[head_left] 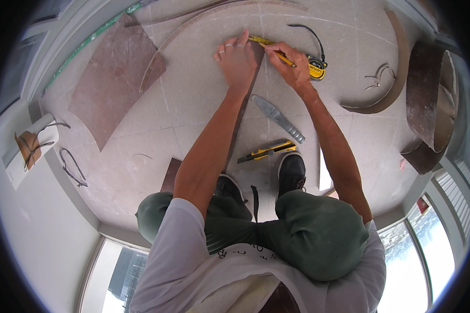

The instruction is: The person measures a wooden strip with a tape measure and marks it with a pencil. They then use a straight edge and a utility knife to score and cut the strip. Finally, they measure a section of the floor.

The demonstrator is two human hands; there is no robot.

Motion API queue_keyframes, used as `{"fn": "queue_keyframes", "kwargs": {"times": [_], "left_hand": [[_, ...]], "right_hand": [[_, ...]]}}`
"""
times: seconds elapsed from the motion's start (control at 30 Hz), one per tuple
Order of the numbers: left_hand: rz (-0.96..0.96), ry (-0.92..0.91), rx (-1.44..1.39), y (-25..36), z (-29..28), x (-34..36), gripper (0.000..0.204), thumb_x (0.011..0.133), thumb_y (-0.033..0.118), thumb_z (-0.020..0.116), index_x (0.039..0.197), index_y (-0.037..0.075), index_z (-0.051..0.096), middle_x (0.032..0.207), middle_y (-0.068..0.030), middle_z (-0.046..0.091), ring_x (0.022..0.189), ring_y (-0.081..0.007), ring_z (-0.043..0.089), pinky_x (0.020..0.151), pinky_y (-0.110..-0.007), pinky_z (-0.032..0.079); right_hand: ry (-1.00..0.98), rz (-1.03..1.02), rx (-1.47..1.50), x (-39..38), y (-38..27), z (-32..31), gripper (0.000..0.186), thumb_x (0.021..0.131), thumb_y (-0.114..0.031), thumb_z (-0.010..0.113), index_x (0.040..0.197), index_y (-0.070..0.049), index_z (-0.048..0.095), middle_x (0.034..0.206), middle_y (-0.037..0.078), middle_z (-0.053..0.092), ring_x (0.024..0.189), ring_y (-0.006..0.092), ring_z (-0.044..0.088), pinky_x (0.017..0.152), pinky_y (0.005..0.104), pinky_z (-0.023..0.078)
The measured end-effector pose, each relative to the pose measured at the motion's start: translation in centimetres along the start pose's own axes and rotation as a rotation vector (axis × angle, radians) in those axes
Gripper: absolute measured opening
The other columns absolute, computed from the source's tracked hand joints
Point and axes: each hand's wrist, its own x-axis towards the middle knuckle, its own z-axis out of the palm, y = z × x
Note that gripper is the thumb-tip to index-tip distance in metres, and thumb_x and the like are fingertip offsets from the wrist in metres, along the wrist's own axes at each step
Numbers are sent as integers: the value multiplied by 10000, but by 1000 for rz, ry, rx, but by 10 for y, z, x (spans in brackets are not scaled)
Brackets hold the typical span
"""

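My left hand (pixel 236 65) presses on the upper end of a long dark brown strip (pixel 249 94), fingers spread and bent, with a fingertip at the yellow tape blade (pixel 258 39). My right hand (pixel 290 68) grips a yellow pencil (pixel 281 57), its tip at the blade near the strip's edge. The yellow-and-black tape measure case (pixel 316 69) lies just right of that hand. Below my hands, a grey flat tool with a ribbed handle (pixel 277 117) and a yellow utility knife (pixel 266 152) lie on the floor between my forearms.
Brown sheets (pixel 115 83) and thin strips lie upper left; a curved strip (pixel 394 86), rolled material (pixel 423 94) and loose cords lie right. My shoes (pixel 291 172) are below the knife. A wall (pixel 47 219) with a low ledge borders the left, windows (pixel 431 240) the lower right.
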Motion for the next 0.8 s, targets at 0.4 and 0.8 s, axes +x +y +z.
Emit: {"fn": "queue_keyframes", "kwargs": {"times": [0.4,0.8], "left_hand": [[7,5,5,0,0,0,373,932,236,644,1301,261,691,1089,-31,616,1091,-255,515,1013,-426,318],[8,17,3,0,0,0,377,921,241,650,1295,270,690,1100,-27,609,1090,-250,513,983,-425,329]], "right_hand": [[-5,-30,29,2,-3,-2,132,931,-142,683,1043,-74,697,947,89,747,832,209,740,742,296,551],[-54,23,124,4,-5,-12,116,939,-123,658,1046,-79,675,973,73,739,820,227,722,755,324,547]]}}
